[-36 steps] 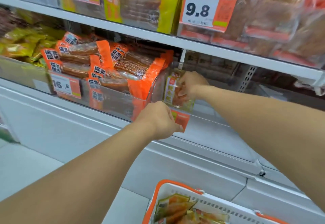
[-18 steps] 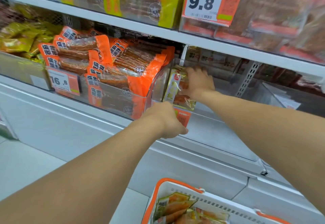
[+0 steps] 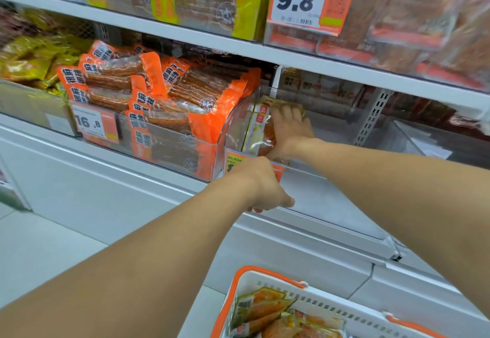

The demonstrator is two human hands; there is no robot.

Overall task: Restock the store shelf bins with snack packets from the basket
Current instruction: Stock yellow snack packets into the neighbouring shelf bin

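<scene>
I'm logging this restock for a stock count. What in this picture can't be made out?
- Price tag on the clear bin, head view: the left hand covers its number.
- Basket: cut off by the bottom edge, so its packet count is unknown.
- Snack packets: the right hand lies over them; print too small.
- Top-shelf packets: blurred, labels unreadable.
- Left hand's fingers: hidden behind its back.
</scene>
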